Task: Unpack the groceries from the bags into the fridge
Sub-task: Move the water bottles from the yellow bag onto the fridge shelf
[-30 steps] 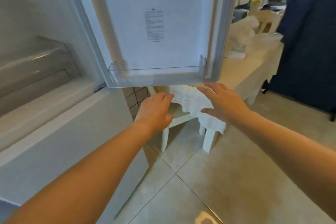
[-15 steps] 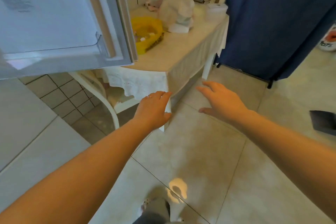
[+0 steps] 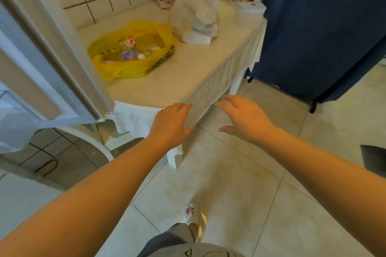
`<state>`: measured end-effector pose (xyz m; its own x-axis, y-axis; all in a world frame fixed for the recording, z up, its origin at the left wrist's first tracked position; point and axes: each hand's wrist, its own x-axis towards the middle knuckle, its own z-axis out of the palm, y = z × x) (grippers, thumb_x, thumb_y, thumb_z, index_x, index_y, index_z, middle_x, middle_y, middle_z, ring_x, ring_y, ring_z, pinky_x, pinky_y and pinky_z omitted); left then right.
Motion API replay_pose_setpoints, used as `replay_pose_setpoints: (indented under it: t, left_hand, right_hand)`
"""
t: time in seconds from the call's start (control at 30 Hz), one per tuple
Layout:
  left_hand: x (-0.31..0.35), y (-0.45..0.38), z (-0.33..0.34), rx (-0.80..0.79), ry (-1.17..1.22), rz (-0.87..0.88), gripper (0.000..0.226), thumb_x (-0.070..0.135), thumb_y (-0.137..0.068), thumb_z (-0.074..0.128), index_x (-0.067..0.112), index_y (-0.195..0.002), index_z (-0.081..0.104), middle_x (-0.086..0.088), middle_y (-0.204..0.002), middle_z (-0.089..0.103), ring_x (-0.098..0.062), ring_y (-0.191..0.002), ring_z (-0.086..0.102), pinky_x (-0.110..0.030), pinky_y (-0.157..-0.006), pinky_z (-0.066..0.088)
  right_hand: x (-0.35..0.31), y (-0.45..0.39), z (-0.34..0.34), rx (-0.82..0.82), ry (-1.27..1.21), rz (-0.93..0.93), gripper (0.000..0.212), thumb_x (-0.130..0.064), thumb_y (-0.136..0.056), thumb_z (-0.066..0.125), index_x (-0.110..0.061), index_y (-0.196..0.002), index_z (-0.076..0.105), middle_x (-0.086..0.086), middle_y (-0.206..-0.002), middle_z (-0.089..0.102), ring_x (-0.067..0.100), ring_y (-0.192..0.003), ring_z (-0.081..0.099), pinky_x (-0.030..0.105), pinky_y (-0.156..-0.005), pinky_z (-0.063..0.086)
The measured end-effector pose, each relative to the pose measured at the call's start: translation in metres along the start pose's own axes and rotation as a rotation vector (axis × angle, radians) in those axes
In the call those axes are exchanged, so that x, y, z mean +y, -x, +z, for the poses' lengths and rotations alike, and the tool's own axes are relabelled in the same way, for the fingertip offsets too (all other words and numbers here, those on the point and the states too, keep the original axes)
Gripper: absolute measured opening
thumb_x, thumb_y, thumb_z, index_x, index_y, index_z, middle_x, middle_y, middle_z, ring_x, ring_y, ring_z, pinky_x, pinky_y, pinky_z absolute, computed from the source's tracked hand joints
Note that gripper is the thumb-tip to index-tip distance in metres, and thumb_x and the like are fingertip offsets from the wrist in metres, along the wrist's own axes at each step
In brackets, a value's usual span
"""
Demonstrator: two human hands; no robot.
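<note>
Both my hands reach forward, palms down, holding nothing. My left hand (image 3: 171,125) has its fingers straight and together, over the desk (image 3: 171,81) corner. My right hand (image 3: 244,119) has its fingers spread apart, above the floor. The yellow bag (image 3: 129,67) lies open on the desk at 11 o'clock, groceries inside; the white bag (image 3: 196,6) stands behind it at 12. The fridge door (image 3: 52,58) hangs open at 9.
</note>
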<state>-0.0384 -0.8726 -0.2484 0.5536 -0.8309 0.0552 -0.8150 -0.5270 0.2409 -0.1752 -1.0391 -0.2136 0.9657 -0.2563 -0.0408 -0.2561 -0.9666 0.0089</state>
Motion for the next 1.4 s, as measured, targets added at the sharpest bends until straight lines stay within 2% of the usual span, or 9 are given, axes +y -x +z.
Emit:
replay_pose_setpoints:
  t: [0.27,0.4,0.5,0.73,0.9,1.07,1.23,1.4]
  left_hand:
    - [-0.034,-0.118,-0.001,0.004,0.006,-0.114,0.069,0.044,-0.088,0.055,0.023,-0.146,0.023,-0.003,-0.148,0.034,-0.024,-0.130,0.038,-0.036,-0.103,0.033]
    - [-0.057,-0.164,-0.002,0.034,-0.005,-0.209,0.070,0.045,-0.088,0.055,0.024,-0.146,0.022,-0.002,-0.149,0.033,-0.023,-0.132,0.037,-0.038,-0.105,0.035]
    - [-0.068,-0.196,0.002,0.069,-0.005,-0.313,0.070,0.046,-0.088,0.055,0.025,-0.146,0.022,-0.001,-0.149,0.033,-0.021,-0.132,0.036,-0.037,-0.106,0.034]
    - [-0.088,-0.249,0.002,0.144,-0.021,-0.658,0.067,0.045,-0.088,0.055,0.023,-0.144,0.027,-0.002,-0.146,0.037,-0.023,-0.130,0.038,-0.036,-0.102,0.034]
    - [-0.098,-0.260,-0.004,0.227,-0.001,-0.868,0.068,0.043,-0.087,0.058,0.020,-0.144,0.029,-0.004,-0.146,0.037,-0.024,-0.130,0.039,-0.036,-0.103,0.034]
    - [-0.121,-0.262,-0.004,0.287,-0.001,-1.011,0.071,0.048,-0.084,0.060,0.021,-0.143,0.031,-0.004,-0.144,0.041,-0.025,-0.128,0.042,-0.037,-0.103,0.035]
    - [-0.168,-0.275,-0.003,0.347,0.026,-1.078,0.070,0.047,-0.083,0.063,0.018,-0.141,0.037,-0.007,-0.140,0.045,-0.026,-0.125,0.045,-0.038,-0.099,0.039]
    - [-0.216,-0.301,-0.014,0.394,0.050,-1.103,0.067,0.044,-0.083,0.063,0.017,-0.139,0.039,-0.007,-0.138,0.047,-0.027,-0.125,0.045,-0.040,-0.097,0.041]
  right_hand:
    - [0.055,-0.127,-0.006,-0.024,-0.015,-0.122,0.075,-0.039,-0.085,0.064,-0.020,-0.147,0.026,0.010,-0.153,0.024,0.029,-0.139,0.025,0.042,-0.109,0.028]
    - [0.079,-0.196,-0.004,-0.039,0.007,-0.254,0.075,-0.041,-0.086,0.062,-0.022,-0.147,0.022,0.008,-0.154,0.019,0.028,-0.140,0.021,0.042,-0.109,0.026]
    - [0.094,-0.256,-0.002,-0.051,0.029,-0.371,0.075,-0.044,-0.087,0.059,-0.024,-0.148,0.020,0.006,-0.155,0.017,0.026,-0.141,0.018,0.038,-0.110,0.024]
    - [0.112,-0.391,-0.012,-0.041,0.047,-0.675,0.076,-0.049,-0.082,0.063,-0.022,-0.145,0.029,0.008,-0.152,0.026,0.027,-0.137,0.027,0.038,-0.107,0.030]
    - [0.101,-0.460,-0.009,-0.073,0.006,-0.844,0.076,-0.050,-0.083,0.061,-0.025,-0.146,0.027,0.004,-0.154,0.023,0.024,-0.140,0.023,0.034,-0.111,0.024]
    - [0.065,-0.510,-0.004,-0.075,-0.045,-0.950,0.078,-0.050,-0.081,0.064,-0.027,-0.145,0.027,0.002,-0.152,0.027,0.020,-0.139,0.024,0.030,-0.110,0.024]
    - [0.035,-0.551,-0.003,-0.064,-0.061,-1.013,0.077,-0.048,-0.079,0.067,-0.028,-0.144,0.031,0.001,-0.150,0.030,0.021,-0.138,0.026,0.031,-0.109,0.025]
    - [0.015,-0.598,-0.013,-0.027,0.045,-1.091,0.074,-0.046,-0.082,0.064,-0.029,-0.144,0.029,0.000,-0.151,0.028,0.020,-0.138,0.025,0.033,-0.109,0.028]
